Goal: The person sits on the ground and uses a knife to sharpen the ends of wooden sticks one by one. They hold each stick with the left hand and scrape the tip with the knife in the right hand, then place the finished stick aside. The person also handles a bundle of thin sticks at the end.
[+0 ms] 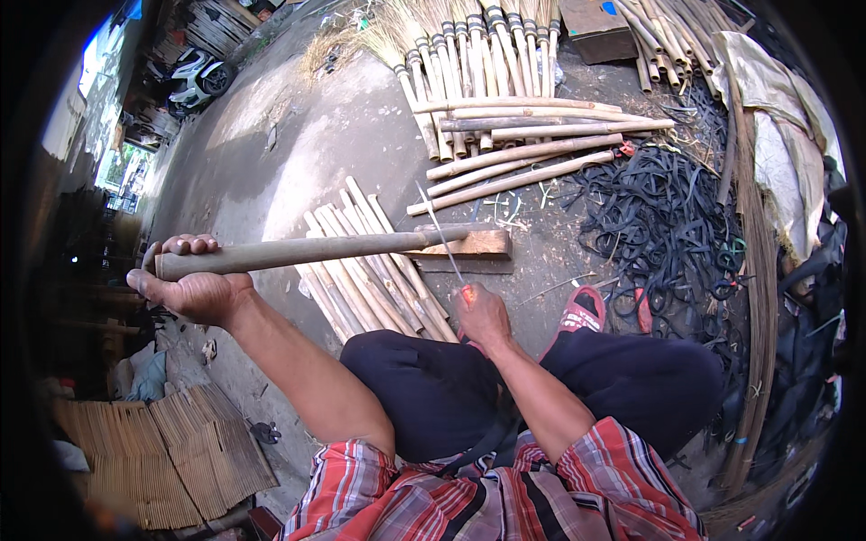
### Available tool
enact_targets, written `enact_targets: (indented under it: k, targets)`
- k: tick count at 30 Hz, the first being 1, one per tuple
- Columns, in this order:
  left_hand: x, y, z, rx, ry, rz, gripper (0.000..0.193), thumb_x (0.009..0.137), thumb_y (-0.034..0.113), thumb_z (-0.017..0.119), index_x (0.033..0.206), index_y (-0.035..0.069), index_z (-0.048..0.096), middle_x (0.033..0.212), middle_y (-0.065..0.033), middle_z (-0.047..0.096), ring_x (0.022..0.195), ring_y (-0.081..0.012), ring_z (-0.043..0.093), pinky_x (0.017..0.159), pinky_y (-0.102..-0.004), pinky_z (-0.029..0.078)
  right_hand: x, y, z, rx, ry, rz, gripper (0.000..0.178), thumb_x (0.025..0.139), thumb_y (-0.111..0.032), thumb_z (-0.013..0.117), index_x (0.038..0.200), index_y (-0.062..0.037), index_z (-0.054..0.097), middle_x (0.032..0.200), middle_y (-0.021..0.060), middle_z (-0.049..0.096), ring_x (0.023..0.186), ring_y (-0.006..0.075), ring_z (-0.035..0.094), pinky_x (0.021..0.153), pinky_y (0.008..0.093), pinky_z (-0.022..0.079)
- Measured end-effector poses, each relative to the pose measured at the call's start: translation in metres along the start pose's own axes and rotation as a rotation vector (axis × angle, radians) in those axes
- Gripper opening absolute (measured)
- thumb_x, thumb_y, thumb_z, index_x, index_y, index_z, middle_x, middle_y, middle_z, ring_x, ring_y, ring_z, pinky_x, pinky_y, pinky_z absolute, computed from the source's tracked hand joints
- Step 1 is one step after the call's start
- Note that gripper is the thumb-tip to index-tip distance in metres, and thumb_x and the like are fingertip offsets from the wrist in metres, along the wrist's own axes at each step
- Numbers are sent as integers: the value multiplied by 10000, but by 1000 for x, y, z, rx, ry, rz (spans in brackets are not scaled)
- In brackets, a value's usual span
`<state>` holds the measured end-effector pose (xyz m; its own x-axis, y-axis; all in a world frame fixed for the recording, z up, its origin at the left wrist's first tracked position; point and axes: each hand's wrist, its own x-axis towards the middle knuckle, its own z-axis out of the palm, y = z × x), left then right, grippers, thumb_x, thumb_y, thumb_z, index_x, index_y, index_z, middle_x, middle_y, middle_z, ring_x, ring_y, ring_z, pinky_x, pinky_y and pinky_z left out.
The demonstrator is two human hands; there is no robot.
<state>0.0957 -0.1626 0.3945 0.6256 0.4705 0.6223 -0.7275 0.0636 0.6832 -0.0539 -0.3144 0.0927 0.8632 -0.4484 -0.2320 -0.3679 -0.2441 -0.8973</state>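
Note:
My left hand [191, 281] is closed around the thick end of a bamboo pole [307, 253], which stretches nearly level to the right. The pole's far end rests on a wooden block [488, 243] on the ground. In my right hand [483, 316] is the orange handle of a tool with a long, thin blade [439, 225]. That blade slants up and left across the pole near the block; whether it is a saw or a knife is not plain. Beneath the held pole, a row of pale bamboo poles [361, 284] lies on the ground.
Grass brooms with bamboo handles [478, 63] lie ahead, with loose poles [532, 162] across them. A heap of black strips [663, 216] spreads to the right, near a cardboard box [597, 32]. Stacked, ridged brown material [167, 455] sits at lower left. A motorbike [198, 79] stands far left.

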Motion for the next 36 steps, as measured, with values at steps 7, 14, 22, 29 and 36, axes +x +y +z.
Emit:
enact_targets:
  k: [7,14,22,29,36]
  targets:
    - [-2,11,7,-72,-11,-112,501,1048,507,303,961,88,565,782,-46,516,681,-155,490,657,-304,457,-3,4,1,15,-23,30,371,957,-358,636,1001,9,653,867,319,675,885,507,663,761,561,517]
    - [-4,7,7,-151,-90,-87,510,1041,517,289,954,101,571,702,-29,486,638,-164,490,585,-295,427,-4,1,-3,32,-78,-255,351,964,-349,611,1010,-4,657,868,287,705,851,472,698,764,555,551]
    - [-3,15,5,-353,-183,-348,455,1076,469,368,900,101,569,745,-37,493,690,-170,481,629,-296,434,-5,2,-5,11,-130,29,404,954,-383,631,1030,14,641,934,327,683,941,495,668,810,560,522]
    - [2,4,1,-578,-422,-275,607,1036,636,375,945,74,587,739,-44,479,633,-165,463,553,-291,412,-5,4,-18,-36,-8,122,342,957,-326,590,1039,2,645,890,308,701,891,494,691,805,563,548]
    - [-19,-28,36,-111,-336,-39,728,989,682,478,1235,-1,512,900,-93,599,846,-208,630,824,-360,552,0,15,-15,-143,-64,172,354,933,-291,587,1094,13,668,1012,317,701,991,474,688,878,538,544]
